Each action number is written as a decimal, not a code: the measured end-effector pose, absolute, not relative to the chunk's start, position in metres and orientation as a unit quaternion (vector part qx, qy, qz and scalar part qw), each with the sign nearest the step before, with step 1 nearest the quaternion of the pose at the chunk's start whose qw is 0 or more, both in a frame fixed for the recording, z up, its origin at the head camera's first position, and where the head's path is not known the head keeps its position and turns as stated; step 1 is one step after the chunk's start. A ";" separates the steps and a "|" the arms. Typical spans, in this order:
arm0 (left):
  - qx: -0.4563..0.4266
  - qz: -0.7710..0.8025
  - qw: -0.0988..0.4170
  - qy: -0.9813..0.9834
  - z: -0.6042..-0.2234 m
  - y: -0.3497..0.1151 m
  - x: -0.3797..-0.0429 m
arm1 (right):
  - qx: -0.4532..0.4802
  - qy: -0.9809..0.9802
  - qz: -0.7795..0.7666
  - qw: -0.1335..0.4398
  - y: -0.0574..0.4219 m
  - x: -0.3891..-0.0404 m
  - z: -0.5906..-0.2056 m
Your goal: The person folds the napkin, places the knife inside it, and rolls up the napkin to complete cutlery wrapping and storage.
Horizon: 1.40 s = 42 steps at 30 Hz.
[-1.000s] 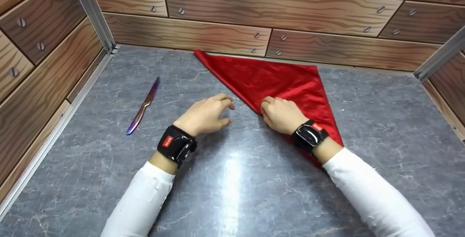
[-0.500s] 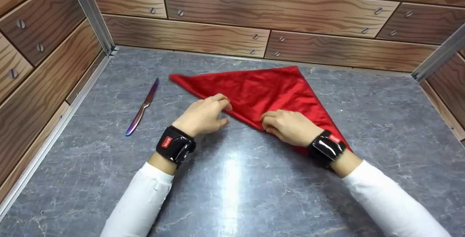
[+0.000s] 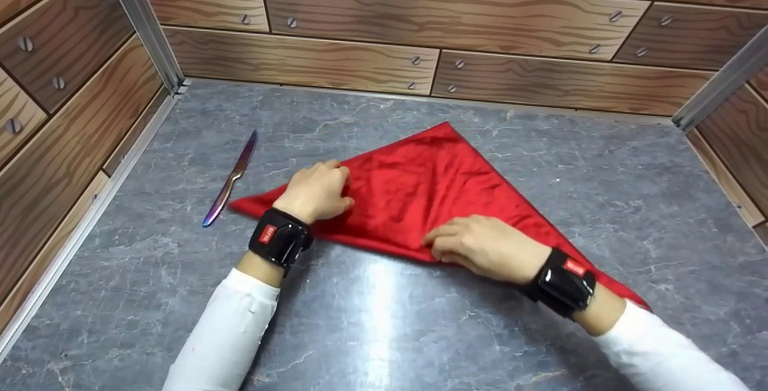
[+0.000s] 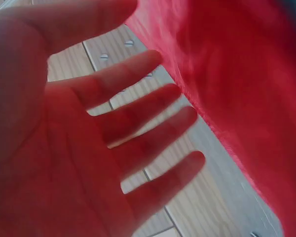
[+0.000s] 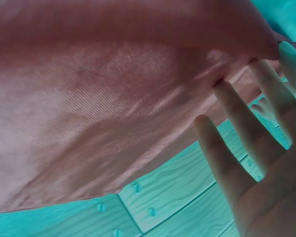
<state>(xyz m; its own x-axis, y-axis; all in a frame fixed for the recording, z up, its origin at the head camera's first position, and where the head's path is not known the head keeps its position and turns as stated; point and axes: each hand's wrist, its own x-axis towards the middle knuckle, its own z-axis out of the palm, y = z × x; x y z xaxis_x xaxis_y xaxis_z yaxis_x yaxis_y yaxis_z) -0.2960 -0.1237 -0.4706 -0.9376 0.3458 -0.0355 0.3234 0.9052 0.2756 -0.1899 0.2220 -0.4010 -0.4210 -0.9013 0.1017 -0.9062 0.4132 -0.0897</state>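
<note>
A red satiny cloth (image 3: 390,193), folded into a triangle, lies on the grey marbled tabletop with its long folded edge toward the person. At the near edge my right hand (image 3: 486,247) pinches the cloth; the right wrist view shows its fingertips (image 5: 207,123) against the fabric, tinted pinkish there. My left hand (image 3: 315,190) is over the cloth's left part, hiding some of it. In the left wrist view the left hand's fingers (image 4: 138,108) are spread and nearly straight, with nothing held. Whether they touch the cloth I cannot tell.
A knife (image 3: 231,178) with an iridescent sheen lies left of the left hand, its handle close to the cloth's left corner (image 3: 240,204). Wood-patterned panels (image 3: 300,58) wall the tabletop (image 3: 384,331) at the back and both sides.
My right hand has drawn the cloth toward the person and turned it, so its left corner swung down beside the knife. The left hand shifted slightly left and is now over the cloth.
</note>
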 end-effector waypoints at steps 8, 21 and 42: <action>0.120 0.089 0.071 0.986 -0.478 -0.131 -0.300 | 0.540 -0.839 0.063 0.019 0.225 -0.168 -0.397; 0.107 0.106 0.087 0.985 -0.464 -0.137 -0.295 | 0.306 -0.950 0.045 -0.052 0.274 -0.185 -0.389; 0.057 0.075 0.112 0.989 -0.471 -0.150 -0.305 | 0.225 -0.969 0.059 -0.085 0.285 -0.211 -0.398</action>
